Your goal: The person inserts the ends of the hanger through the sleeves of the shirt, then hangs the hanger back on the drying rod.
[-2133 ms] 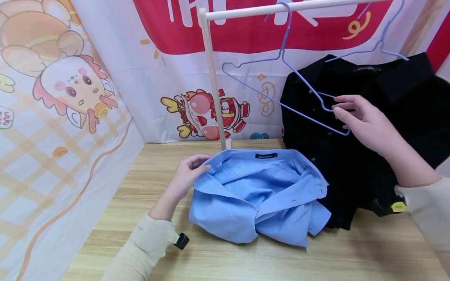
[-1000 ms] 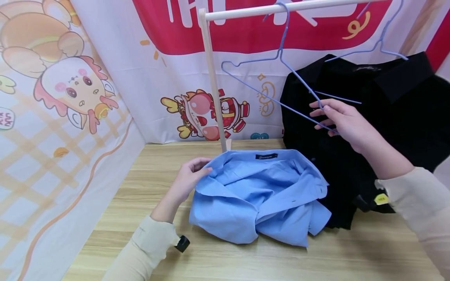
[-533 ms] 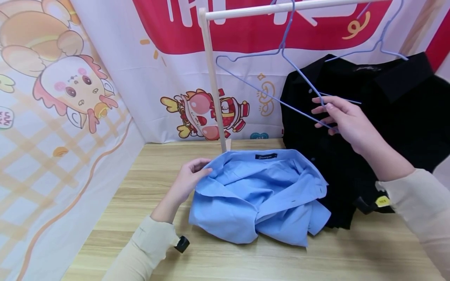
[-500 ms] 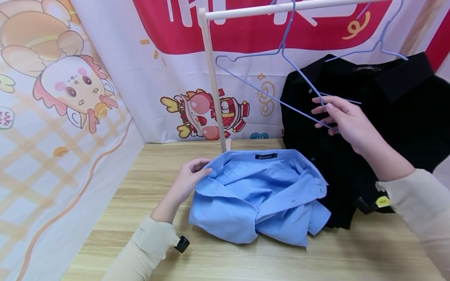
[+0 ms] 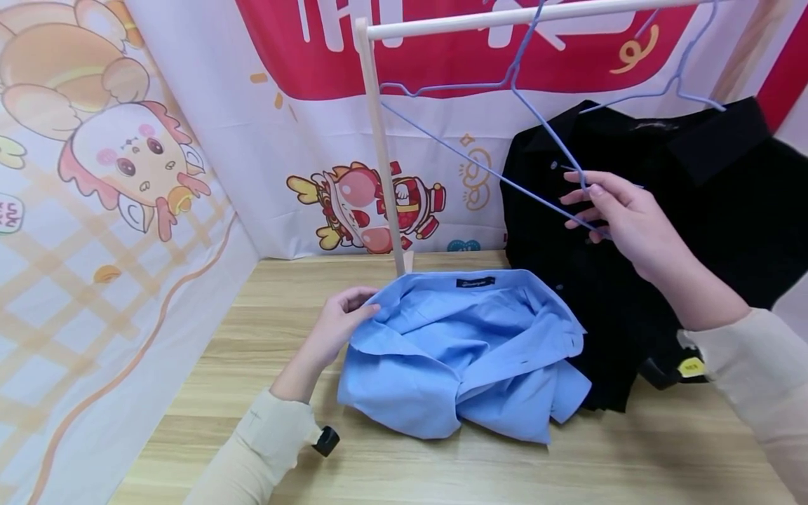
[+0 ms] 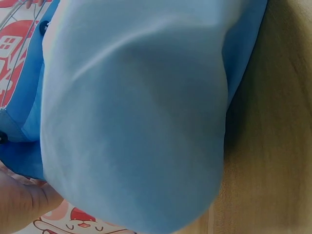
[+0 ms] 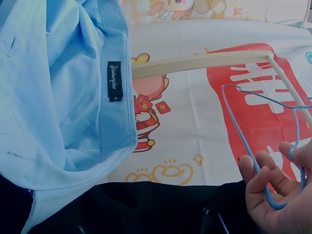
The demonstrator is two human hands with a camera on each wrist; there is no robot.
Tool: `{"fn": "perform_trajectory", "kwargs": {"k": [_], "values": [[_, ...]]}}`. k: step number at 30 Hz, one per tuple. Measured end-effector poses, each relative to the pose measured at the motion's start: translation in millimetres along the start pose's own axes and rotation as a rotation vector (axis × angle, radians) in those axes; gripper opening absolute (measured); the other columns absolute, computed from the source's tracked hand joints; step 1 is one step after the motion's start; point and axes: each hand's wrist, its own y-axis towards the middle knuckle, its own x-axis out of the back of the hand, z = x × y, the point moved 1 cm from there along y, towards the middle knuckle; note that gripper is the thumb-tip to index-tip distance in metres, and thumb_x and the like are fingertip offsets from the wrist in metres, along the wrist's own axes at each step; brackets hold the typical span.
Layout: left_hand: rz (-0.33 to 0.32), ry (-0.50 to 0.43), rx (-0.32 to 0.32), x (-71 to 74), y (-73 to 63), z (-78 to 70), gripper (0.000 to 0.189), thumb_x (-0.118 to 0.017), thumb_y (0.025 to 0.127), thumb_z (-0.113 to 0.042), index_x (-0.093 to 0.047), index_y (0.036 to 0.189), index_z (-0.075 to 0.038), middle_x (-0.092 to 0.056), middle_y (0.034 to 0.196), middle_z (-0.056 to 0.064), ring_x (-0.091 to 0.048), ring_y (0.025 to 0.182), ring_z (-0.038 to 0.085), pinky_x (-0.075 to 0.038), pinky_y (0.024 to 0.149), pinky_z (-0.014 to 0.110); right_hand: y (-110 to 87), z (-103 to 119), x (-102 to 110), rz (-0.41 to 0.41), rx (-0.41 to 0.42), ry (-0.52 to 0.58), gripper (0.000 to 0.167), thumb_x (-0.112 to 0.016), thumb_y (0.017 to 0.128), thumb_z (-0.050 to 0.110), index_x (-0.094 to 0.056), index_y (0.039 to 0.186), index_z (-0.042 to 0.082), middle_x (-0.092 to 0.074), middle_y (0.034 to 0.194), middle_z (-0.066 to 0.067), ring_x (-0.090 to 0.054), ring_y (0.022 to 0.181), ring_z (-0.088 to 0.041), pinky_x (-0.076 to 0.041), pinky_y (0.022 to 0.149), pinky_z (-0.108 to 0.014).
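My left hand [image 5: 337, 319] pinches the collar edge of a light blue shirt [image 5: 416, 393] at its left side. The shirt stands bunched on the wooden table, its neck opening upward and a black label inside the collar. In the left wrist view, blue cloth fills most of the picture and only part of the left hand [image 6: 22, 200] shows. My right hand [image 5: 631, 217] grips the right end of a blue wire hanger [image 5: 467, 149]. In the right wrist view, fingers curl round that hanger [image 7: 237, 122]. Its hook runs past the rail and out of the head view's top.
A wooden rack rail [image 5: 442, 27] crosses the top, with its post [image 5: 383, 154] behind the blue shirt. A black shirt [image 5: 650, 161] hangs at the right on another blue hanger [image 5: 637, 98]. Printed cloth [image 5: 303, 147] backs the wooden table [image 5: 252, 372].
My right hand shifted left along with the hanger's end, then stayed nearly still. The hanger's far left end and hook rose, its hook top leaving view. The left hand and blue shirt barely moved.
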Motion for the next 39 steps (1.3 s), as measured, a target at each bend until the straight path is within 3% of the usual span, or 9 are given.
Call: {"fn": "perform_trajectory", "kwargs": {"k": [13,20,26,39], "values": [[-0.005,0.007,0.002,1.3,-0.3,1.8,0.032,-0.062,0.102,-0.008,-0.063,0.131,0.005,-0.065,0.128,0.019,-0.06,0.119,0.029,-0.046,0.106,0.041,-17.6,-15.3,5.6,0.012,0.008,0.027,0.039,-0.038,0.112,0.033,-0.054,0.146,0.024,-0.063,0.119,0.013,-0.068,0.095,-0.008,-0.052,0.071,-0.025],[-0.007,0.009,0.009,1.8,-0.6,1.7,0.032,-0.062,0.102,-0.009,-0.063,0.131,0.004,-0.066,0.129,0.019,-0.06,0.119,0.029,-0.046,0.107,0.042,-28.4,-26.9,13.5,0.038,0.026,0.046,0.04,-0.04,0.112,0.032,-0.054,0.147,0.018,-0.064,0.121,0.01,-0.069,0.096,-0.01,-0.054,0.07,-0.026],[-0.001,-0.003,0.006,1.0,-0.9,0.5,0.033,-0.062,0.102,-0.009,-0.063,0.132,0.005,-0.065,0.13,0.019,-0.06,0.12,0.029,-0.045,0.107,0.042,-40.7,-34.8,25.2,0.023,0.054,-0.031,0.036,-0.039,0.113,0.023,-0.056,0.145,0.018,-0.066,0.118,0.014,-0.069,0.092,-0.009,-0.053,0.067,-0.024],[-0.023,-0.004,-0.019,0.6,-0.4,-1.3,0.032,-0.063,0.101,-0.009,-0.064,0.131,0.004,-0.066,0.129,0.017,-0.061,0.118,0.027,-0.048,0.103,0.035,-70.1,-49.7,39.3,-0.002,0.002,-0.192,0.041,-0.039,0.113,0.026,-0.05,0.148,0.007,-0.062,0.118,0.019,-0.067,0.091,-0.004,-0.052,0.064,-0.024]]}}
